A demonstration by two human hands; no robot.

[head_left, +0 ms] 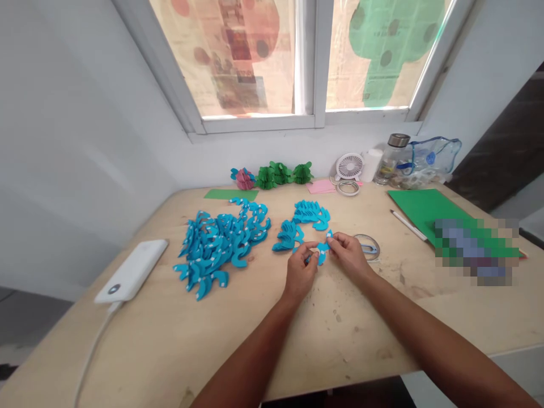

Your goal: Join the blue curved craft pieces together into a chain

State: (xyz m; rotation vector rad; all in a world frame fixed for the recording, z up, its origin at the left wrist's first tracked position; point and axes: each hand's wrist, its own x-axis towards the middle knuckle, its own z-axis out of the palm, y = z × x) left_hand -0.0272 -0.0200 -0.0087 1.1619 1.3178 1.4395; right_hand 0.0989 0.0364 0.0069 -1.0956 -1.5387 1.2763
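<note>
Between my two hands is a small curved blue paper piece (322,249) with white patches on it. My left hand (302,265) pinches its left side, and the fingers of my right hand (346,251) close on its upper right end. Just beyond my left hand lies a fanned cluster of folded blue paper (285,235). A second folded blue cluster (311,212) sits a little farther back. To the left spreads a large heap of curved blue paper pieces (221,241), many with white patches. Beside my right hand lies a round protractor-like tool (369,248).
On the left is a white power bank (131,271) with a cable. Green paper figures (280,174) and a pink one (245,179) line the wall. A small fan (349,166), tape roll (347,188) and bottle (391,160) stand at the back right, near green sheets (425,207) and a white pen (408,225).
</note>
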